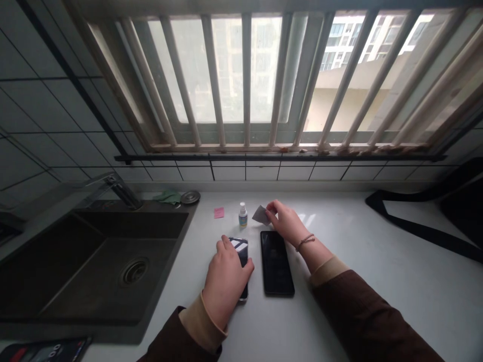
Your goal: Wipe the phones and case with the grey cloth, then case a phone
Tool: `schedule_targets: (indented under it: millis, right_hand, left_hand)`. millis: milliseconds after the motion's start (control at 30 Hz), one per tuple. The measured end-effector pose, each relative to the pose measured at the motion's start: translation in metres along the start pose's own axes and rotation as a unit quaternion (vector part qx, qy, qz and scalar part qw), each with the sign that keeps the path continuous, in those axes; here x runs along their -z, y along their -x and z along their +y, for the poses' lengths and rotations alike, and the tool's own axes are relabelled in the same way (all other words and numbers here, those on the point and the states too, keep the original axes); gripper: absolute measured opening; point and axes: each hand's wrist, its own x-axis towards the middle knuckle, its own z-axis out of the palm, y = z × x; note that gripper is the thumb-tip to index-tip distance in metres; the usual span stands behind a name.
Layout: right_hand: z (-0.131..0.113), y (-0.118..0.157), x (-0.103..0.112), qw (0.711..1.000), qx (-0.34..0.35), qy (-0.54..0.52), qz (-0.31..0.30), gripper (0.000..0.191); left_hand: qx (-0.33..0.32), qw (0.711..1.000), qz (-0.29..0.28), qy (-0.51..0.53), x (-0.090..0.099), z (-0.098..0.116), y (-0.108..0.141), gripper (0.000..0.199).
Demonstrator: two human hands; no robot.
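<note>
My left hand lies over a smartphone in a clear-edged case and grips it by its sides on the white counter. The hand hides much of that phone. Between thumb and fingers, my right hand pinches a small grey cloth just above the counter. A second, larger black smartphone lies flat below my right hand, its dark screen up. Upright near the cloth stands a small spray bottle with a white top. To its left lies a pink paper slip.
A dark sink with a faucet takes up the left side. A green rag and a round metal drain cover rest at its back corner. A black strap lies at the right. Window bars stand behind the counter.
</note>
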Motion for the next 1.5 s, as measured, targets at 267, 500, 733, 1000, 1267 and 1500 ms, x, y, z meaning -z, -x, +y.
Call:
schedule_targets:
  millis: [267, 500, 733, 1000, 1267, 1500]
  right_hand:
    - [-0.038, 0.061, 0.045, 0.994, 0.014, -0.098, 0.037, 0.015]
    - [-0.044, 0.093, 0.041, 0.994, 0.041, -0.098, 0.014, 0.01]
    - [-0.041, 0.098, 0.035, 0.988, 0.07, -0.133, -0.023, 0.014]
    - [-0.041, 0.102, 0.037, 0.981, 0.057, -0.184, -0.014, 0.021]
    - [-0.042, 0.099, 0.04, 0.958, 0.008, -0.287, -0.021, 0.027]
    - [-0.046, 0.098, 0.045, 0.89, -0.083, -0.442, -0.075, 0.035]
  left_hand:
    - [-0.007, 0.999, 0.005, -0.042, 0.001, 0.0, 0.004, 0.06]
    - [-0.069, 0.994, 0.061, 0.055, 0.012, -0.003, 0.001, 0.067]
    - [-0.201, 0.889, 0.0, 0.411, 0.029, -0.004, 0.0, 0.056]
    - [-0.086, 0.833, -0.064, 0.542, 0.02, -0.003, -0.003, 0.031]
    - [-0.074, 0.843, 0.034, 0.531, 0.021, -0.007, -0.004, 0.021]
    - [-0.064, 0.844, 0.074, 0.528, 0.018, -0.007, -0.005, 0.019]
